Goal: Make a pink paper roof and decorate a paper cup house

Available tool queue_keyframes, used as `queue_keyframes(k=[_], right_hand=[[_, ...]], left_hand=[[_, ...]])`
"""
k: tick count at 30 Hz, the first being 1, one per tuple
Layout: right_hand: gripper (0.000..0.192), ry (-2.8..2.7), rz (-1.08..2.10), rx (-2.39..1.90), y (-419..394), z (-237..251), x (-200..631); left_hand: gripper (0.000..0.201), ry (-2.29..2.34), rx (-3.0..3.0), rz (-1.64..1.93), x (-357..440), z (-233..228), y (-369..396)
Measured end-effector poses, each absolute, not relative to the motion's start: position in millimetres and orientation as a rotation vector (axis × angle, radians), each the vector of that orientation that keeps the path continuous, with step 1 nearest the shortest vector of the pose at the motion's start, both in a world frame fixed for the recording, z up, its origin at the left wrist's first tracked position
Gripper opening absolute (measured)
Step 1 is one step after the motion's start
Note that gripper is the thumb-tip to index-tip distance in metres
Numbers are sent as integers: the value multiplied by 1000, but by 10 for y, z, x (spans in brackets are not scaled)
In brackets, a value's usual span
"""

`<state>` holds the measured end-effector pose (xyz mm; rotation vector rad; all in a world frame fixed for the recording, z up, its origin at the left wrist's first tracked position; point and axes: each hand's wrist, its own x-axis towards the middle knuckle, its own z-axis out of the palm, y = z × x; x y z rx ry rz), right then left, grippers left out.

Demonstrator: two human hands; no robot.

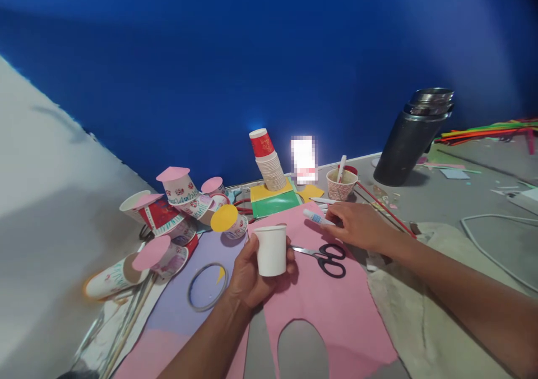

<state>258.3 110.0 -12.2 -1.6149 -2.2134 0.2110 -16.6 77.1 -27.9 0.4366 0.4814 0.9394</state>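
Note:
My left hand (252, 269) is wrapped round a plain white paper cup (272, 251), held upright with its rim on top. Over the pink paper (319, 306), my right hand (351, 225) has its fingers closed at the near end of a white tube with a blue label (316, 217); whether it is a marker or glue I cannot tell. Black-handled scissors (330, 260) lie on the pink paper between my hands, blades pointing at the cup. A thin tape ring (190, 290) rests on purple paper (174, 306) left of my left wrist.
Several decorated cups with paper discs (172, 191) cluster at the left. A tall cup stack (269, 163) stands on green and yellow packs (277, 204). Behind my right hand are a patterned cup with a marker (341, 187) and a black flask (406, 143); a cloth (437, 300) lies under my forearm.

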Motion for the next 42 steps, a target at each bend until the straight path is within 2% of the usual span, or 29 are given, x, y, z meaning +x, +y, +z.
queue_keyframes(k=[2,8,16,22,27,30,36,42], right_hand=[[46,-2248,170,-1666,1086,-145,2560],[21,-2194,59,-1621,1032,-152,2573],[22,-1939,63,-1551,1056,-28,2700],[26,-1659,115,-1587,1129,-6,2795],[37,-1772,77,-1852,1184,18,2855],[35,-1758,55,-1941,1239,7,2886],[32,-1647,28,-1879,1295,62,3000],[39,-1504,110,-1680,1271,146,3045]], left_hand=[[64,479,450,923,-162,-268,762],[65,514,418,920,-144,-198,759],[73,564,424,984,-146,-208,754],[66,533,444,953,-173,-192,762],[67,545,446,931,-165,-178,750],[64,521,469,925,-155,-214,731],[57,498,515,915,-157,-258,731],[58,516,444,871,-143,-197,734]])
